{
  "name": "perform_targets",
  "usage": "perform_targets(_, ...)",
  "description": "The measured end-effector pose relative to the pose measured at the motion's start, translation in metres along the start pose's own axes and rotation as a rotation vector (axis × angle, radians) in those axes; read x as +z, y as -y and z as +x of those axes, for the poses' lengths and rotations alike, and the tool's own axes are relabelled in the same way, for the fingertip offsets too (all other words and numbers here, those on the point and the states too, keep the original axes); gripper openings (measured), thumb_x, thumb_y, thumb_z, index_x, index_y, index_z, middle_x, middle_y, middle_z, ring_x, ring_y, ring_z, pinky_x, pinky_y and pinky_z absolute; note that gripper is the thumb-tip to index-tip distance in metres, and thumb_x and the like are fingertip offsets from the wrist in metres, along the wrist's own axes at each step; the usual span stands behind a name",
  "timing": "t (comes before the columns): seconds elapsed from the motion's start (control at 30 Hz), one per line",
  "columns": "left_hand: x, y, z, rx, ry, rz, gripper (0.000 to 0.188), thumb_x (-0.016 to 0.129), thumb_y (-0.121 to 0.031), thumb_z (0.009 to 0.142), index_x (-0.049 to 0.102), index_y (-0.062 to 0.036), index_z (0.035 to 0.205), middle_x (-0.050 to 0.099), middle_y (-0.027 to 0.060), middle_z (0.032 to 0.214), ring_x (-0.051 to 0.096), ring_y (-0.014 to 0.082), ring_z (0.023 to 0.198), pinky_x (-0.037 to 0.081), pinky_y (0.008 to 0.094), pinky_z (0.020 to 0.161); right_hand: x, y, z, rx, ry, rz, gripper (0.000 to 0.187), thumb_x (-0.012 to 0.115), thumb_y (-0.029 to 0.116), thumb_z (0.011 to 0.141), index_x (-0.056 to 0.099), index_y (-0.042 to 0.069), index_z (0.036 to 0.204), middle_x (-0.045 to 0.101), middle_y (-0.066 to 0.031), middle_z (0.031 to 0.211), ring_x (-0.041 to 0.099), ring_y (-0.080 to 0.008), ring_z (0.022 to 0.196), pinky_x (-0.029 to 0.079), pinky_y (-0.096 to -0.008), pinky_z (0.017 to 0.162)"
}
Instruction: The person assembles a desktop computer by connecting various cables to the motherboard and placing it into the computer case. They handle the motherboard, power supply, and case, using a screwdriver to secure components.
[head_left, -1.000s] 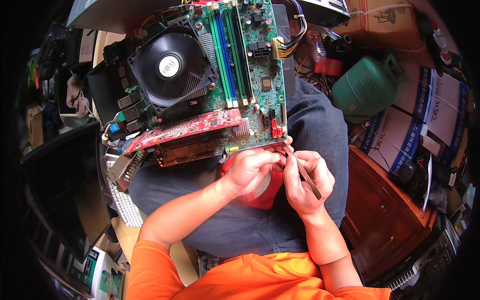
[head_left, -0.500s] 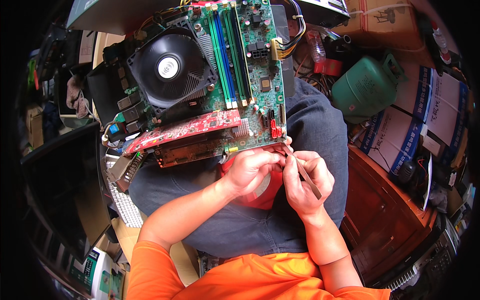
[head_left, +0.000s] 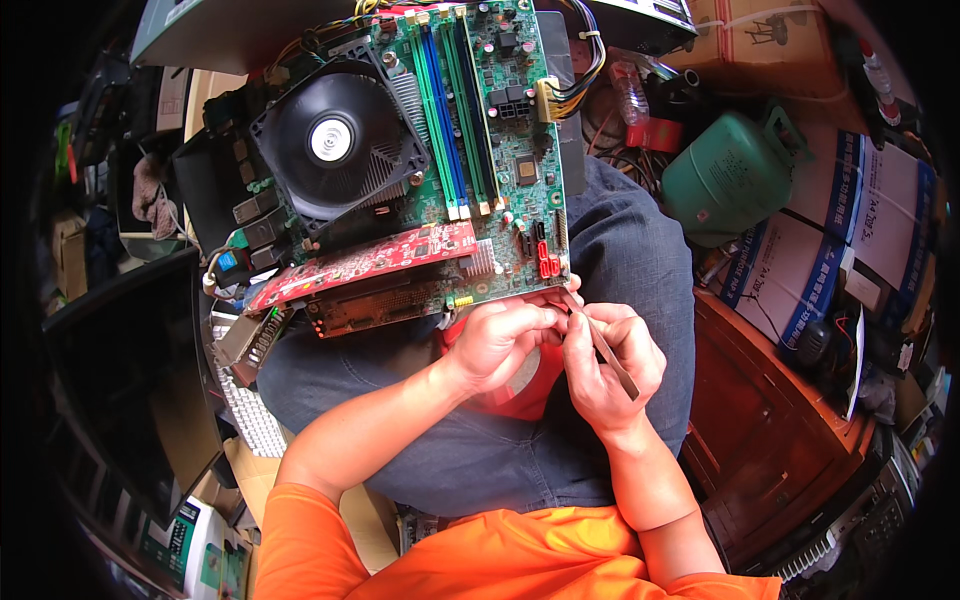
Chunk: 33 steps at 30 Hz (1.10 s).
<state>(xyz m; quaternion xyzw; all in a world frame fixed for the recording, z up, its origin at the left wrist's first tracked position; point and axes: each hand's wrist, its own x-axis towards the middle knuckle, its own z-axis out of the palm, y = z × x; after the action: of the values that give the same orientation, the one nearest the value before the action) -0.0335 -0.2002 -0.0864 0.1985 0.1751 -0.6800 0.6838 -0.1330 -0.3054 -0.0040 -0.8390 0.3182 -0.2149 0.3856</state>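
The work at the fingertips looks under way rather than finished: the board (head_left: 525,200) lies just beyond both hands, and its near right corner is right where the fingertips meet. The right hand (head_left: 612,365) has its fingers closed around a slim metal tool (head_left: 620,374), whose tip points forward to that corner while its tail sticks out behind the grip toward the wrist. The left hand (head_left: 505,340) is just to the left of it, thumb and forefinger drawn together near the tip; whether they pinch something small or only steady the edge, I cannot tell. What seems already done lies farther from the fingers: the fan (head_left: 330,140) sits on the board ahead and to the left, the red card (head_left: 375,260) stands nearer, just forward and left of the left fingers, apparently in its slot, and the power plug (head_left: 547,100) with its cables (head_left: 582,72) is at the right edge, well ahead. Just ahead of the fingertips, the red ports (head_left: 548,262) show no cable. What is left appears to be the detail at the corner; the fingers hide the contact, so how much remains there cannot be judged.
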Motion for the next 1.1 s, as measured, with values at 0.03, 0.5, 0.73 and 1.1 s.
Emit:
perform_targets(0.03,0.0,0.0,0.0,0.001,-0.001,0.001,0.046,0.06,0.003,0.096,0.06,0.004,0.142,0.068,0.014,0.135,0.061,0.0261,0.13,0.045,0.0433,0.118,0.0,0.0,0.0,0.003,-0.002,0.0,0.024,0.076,-0.006,0.094,0.055,-0.001,0.082,0.074,-0.0183,0.085,0.072,-0.0166,0.071,0.055,-0.0262,0.063)
perform_targets(0.5,-0.002,0.002,-0.001,-0.012,-0.006,0.003,0.047,0.059,0.003,0.095,0.059,0.0049,0.142,0.067,0.0158,0.134,0.062,0.0273,0.129,0.045,0.0419,0.117,0.001,-0.002,-0.002,-0.004,-0.003,0.016,0.023,0.077,-0.007,0.091,0.056,-0.001,0.083,0.073,-0.0167,0.083,0.072,-0.0199,0.07,0.056,-0.0289,0.062)
perform_targets(0.73,-0.005,0.002,-0.002,-0.019,0.02,0.016,0.047,0.06,-0.002,0.097,0.058,0.0021,0.143,0.067,0.014,0.128,0.064,0.0265,0.122,0.048,0.0409,0.11,-0.011,0.002,0.004,-0.012,-0.066,0.116,0.024,0.077,-0.006,0.088,0.055,0.0,0.082,0.073,-0.0145,0.083,0.068,-0.0128,0.065,0.054,-0.0271,0.058)
perform_targets(1.1,-0.008,0.015,0.001,-0.169,-0.005,0.536,0.039,0.06,-0.005,0.104,0.06,0.0012,0.142,0.069,0.0083,0.129,0.066,0.0107,0.107,0.053,0.0283,0.098,-0.066,-0.009,0.028,0.345,-0.252,0.753,0.02,0.064,-0.011,0.093,0.05,0.003,0.097,0.073,-0.0267,0.106,0.074,-0.0238,0.087,0.064,-0.038,0.08)
